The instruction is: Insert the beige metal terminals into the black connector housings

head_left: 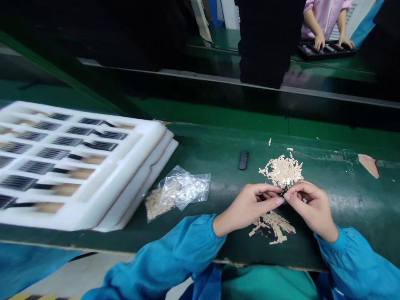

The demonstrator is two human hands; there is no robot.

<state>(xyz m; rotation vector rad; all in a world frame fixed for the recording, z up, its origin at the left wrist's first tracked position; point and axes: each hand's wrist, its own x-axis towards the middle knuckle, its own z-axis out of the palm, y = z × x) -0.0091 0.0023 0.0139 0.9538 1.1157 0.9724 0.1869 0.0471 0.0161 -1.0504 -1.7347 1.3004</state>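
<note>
My left hand (254,204) and my right hand (309,204) meet fingertip to fingertip over the green bench. Between the pinched fingers is a small dark piece (283,192), mostly covered, so its kind cannot be made out. Just beyond the hands lies a heap of small beige strips (286,170). Nearer to me, partly below the left hand, is a second loose pile of beige strips (276,229) with some dark bits among them. A small black rectangular block (244,160) lies on the bench left of the far heap.
Stacked white foam trays (125,183) at left hold black flat parts with beige ends. Clear plastic bags (187,189), one with beige pieces inside, lie beside them. A brown scrap (368,165) is at right. Across a dark divider, a co-worker's hands touch a black tray (328,50).
</note>
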